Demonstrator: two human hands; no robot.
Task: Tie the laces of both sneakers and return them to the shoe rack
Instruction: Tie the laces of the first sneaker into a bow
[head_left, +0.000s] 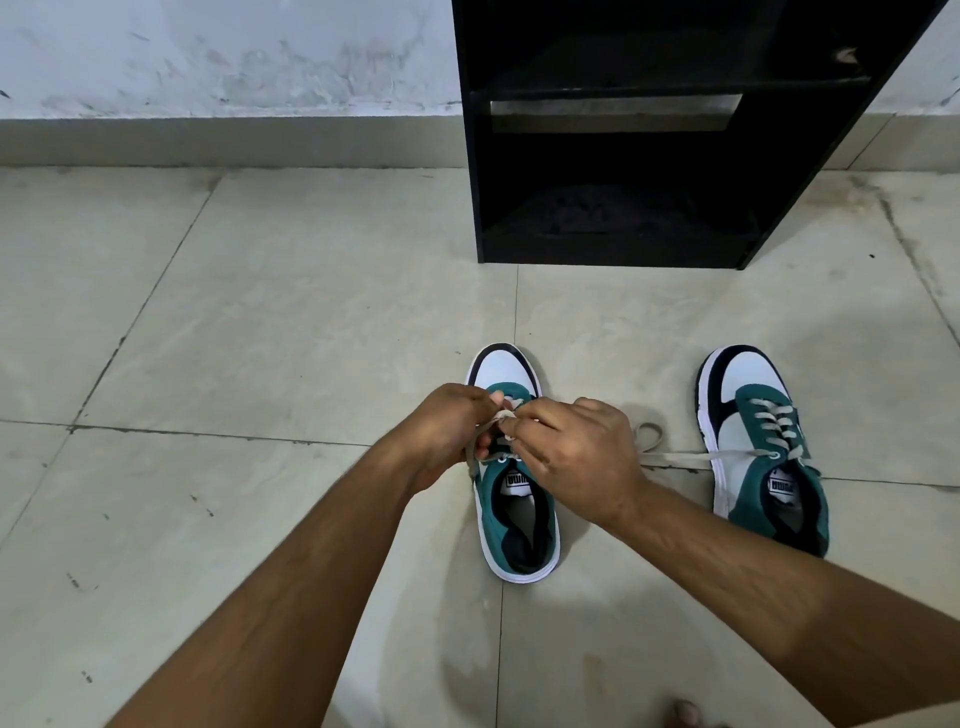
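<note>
Two green, white and navy sneakers stand on the tiled floor, toes pointing away from me. The left sneaker (511, 514) is directly under my hands. My left hand (449, 434) and my right hand (576, 447) meet over its tongue, each pinching its grey lace (503, 414); a lace strand hangs down below my left hand. The right sneaker (763, 441) stands apart to the right, its lace (675, 457) untied and trailing loose across the floor to the left. The black shoe rack (618, 249) stands beyond the sneakers against the wall, its shelves bare.
The floor is pale large tiles (260, 312) with dark grout lines. A white scuffed wall (208, 57) with a grey skirting runs along the back. A toe of my foot (685, 713) shows at the bottom edge.
</note>
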